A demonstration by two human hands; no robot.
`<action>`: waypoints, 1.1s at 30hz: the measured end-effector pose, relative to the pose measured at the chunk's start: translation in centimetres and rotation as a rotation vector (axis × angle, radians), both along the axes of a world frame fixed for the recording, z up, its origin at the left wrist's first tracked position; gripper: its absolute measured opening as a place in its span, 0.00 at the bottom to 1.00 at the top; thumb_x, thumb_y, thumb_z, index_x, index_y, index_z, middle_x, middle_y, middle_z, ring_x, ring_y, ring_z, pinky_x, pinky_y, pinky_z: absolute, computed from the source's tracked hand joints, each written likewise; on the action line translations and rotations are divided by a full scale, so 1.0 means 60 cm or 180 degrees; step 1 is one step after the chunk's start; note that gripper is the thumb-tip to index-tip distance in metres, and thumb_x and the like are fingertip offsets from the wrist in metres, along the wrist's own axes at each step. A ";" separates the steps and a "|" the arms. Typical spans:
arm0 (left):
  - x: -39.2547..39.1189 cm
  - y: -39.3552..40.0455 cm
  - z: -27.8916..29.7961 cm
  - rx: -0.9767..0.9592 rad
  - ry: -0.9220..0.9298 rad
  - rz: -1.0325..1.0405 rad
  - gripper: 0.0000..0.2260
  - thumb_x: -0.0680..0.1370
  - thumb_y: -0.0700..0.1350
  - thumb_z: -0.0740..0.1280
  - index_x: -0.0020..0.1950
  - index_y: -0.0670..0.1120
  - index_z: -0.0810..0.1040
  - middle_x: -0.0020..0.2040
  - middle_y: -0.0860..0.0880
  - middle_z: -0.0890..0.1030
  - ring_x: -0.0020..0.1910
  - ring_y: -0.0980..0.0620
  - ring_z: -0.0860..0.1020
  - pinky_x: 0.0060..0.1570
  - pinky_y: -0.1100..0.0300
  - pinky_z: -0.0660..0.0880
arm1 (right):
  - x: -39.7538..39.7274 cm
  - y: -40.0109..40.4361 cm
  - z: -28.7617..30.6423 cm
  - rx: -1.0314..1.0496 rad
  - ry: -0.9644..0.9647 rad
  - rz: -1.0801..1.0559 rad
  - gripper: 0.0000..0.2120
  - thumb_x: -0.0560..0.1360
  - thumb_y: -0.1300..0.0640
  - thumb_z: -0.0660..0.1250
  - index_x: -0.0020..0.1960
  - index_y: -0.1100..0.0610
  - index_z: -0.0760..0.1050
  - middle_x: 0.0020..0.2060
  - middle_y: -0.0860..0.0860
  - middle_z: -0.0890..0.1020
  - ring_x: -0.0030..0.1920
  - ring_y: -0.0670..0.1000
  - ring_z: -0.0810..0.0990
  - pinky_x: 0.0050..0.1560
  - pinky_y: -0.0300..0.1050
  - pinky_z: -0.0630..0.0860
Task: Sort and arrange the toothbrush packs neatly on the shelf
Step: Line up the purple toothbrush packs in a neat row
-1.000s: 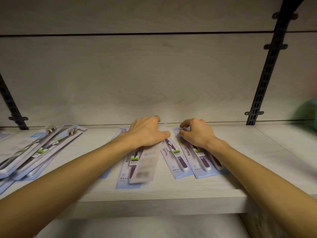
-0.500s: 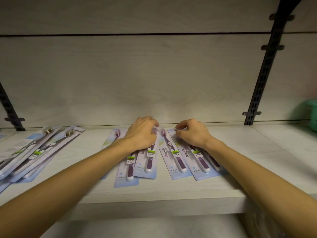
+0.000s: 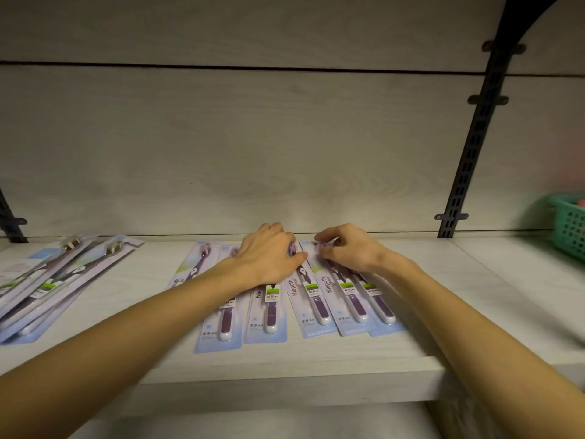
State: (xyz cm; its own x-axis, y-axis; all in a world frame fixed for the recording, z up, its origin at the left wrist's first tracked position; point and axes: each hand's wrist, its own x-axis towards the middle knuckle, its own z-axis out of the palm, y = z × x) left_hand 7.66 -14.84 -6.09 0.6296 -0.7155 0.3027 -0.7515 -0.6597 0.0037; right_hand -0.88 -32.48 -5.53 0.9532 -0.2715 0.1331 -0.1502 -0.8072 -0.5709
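Partly done, by the look of it. Fanned in a rough row mid-way along the pale wooden shelf (image 3: 316,359): flat blue-carded purple toothbrush packs (image 3: 311,307), overlapping, not yet square. Left hand (image 3: 269,258) resting flat on the left packs, fingers relaxed. Right hand (image 3: 348,248) pinching a pack's top edge. Still unsorted: loose pile of brown-headed toothbrush packs (image 3: 57,280) at far left.

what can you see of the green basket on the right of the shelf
The green basket looks like plastic, with a grid of small holes in its wall and a solid rim. It stands upright at the far right of the shelf, near the back, cut off by the frame edge. Something reddish shows inside at the top; what it is cannot be told. Neither hand touches it.
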 end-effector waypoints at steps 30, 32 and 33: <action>-0.005 -0.025 -0.006 -0.0797 0.0311 -0.0110 0.13 0.77 0.54 0.66 0.57 0.50 0.81 0.54 0.48 0.79 0.53 0.47 0.78 0.47 0.57 0.73 | 0.012 0.015 -0.013 -0.0032 -0.0369 -0.0112 0.16 0.78 0.52 0.66 0.63 0.56 0.81 0.56 0.52 0.85 0.57 0.52 0.82 0.57 0.43 0.75; -0.004 -0.025 -0.004 -0.0767 0.0309 -0.0104 0.13 0.77 0.55 0.65 0.56 0.51 0.82 0.54 0.48 0.79 0.53 0.47 0.78 0.47 0.56 0.73 | 0.011 0.010 -0.009 0.0191 -0.0333 -0.0105 0.16 0.78 0.56 0.66 0.64 0.57 0.80 0.58 0.52 0.84 0.59 0.51 0.80 0.56 0.40 0.72; -0.003 -0.025 -0.003 -0.0759 0.0309 -0.0100 0.13 0.77 0.56 0.66 0.56 0.51 0.82 0.54 0.49 0.79 0.52 0.47 0.78 0.47 0.56 0.73 | 0.011 0.007 -0.007 0.0283 -0.0306 -0.0109 0.17 0.77 0.57 0.66 0.65 0.57 0.80 0.59 0.52 0.83 0.60 0.51 0.79 0.57 0.39 0.71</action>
